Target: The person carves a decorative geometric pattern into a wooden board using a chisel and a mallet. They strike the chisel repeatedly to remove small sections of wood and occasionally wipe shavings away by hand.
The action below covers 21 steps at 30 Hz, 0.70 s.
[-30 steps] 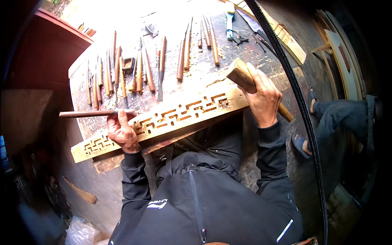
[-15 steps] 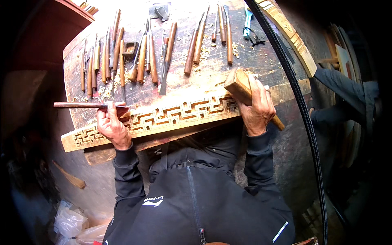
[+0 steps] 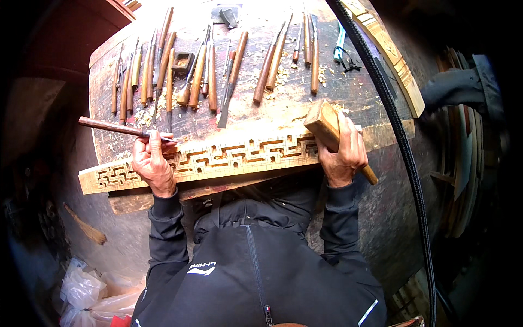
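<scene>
Along counter's [image 3: 242, 121] near edge: carved board [image 3: 234, 168]. L hand [image 3: 154, 166] pinches chisel [image 3: 111, 126], tip nr board's far edge; R hand [image 3: 344, 158] grips mallet [image 3: 322, 125] nr head. Prob. best: seat tip on line, tap lightly. Qty: 1 board, 1 chisel held, 1 mallet; loose tools [image 3: 239, 54] too bunched to count.

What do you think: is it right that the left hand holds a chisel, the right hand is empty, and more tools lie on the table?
Not quite: the right hand is not empty. The head view shows it holding a mallet. The left hand does hold a chisel, and more tools lie on the table.
</scene>
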Tool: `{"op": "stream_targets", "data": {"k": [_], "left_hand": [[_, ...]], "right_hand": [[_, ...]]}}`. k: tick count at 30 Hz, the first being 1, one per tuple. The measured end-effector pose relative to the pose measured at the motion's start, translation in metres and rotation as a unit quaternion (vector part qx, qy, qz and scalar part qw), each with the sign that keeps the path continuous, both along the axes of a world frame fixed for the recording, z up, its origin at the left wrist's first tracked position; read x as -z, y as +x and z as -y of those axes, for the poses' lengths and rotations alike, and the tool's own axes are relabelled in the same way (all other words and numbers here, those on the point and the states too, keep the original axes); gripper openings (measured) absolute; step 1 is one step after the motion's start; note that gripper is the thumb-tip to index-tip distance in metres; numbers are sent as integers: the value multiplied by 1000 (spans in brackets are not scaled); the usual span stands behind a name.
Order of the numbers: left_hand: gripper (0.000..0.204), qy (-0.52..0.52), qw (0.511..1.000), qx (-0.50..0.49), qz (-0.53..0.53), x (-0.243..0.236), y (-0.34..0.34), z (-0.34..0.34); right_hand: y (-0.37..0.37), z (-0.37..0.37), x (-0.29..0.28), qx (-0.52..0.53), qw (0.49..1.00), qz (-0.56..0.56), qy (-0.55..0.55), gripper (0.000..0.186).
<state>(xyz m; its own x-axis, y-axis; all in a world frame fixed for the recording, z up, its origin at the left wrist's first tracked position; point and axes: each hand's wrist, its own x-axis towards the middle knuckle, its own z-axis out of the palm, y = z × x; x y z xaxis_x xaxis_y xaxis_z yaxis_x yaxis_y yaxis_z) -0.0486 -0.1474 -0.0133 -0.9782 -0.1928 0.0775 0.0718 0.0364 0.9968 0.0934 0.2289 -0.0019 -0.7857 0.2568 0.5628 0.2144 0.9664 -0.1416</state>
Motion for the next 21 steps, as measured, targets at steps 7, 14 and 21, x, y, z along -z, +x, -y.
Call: {"op": "stream_targets", "data": {"k": [7, 14, 21], "left_hand": [[20, -1, 1000, 5, 10, -2, 0, -1], [18, -8, 1000, 9, 29, -1, 2, 0], [21, 5, 998, -41, 42, -1, 5, -5]], "right_hand": [[1, 1, 2, 4, 1000, -8, -10, 71], [0, -1, 7, 0, 1000, -18, 9, 71], [0, 0, 4, -6, 1000, -20, 14, 70]]}}
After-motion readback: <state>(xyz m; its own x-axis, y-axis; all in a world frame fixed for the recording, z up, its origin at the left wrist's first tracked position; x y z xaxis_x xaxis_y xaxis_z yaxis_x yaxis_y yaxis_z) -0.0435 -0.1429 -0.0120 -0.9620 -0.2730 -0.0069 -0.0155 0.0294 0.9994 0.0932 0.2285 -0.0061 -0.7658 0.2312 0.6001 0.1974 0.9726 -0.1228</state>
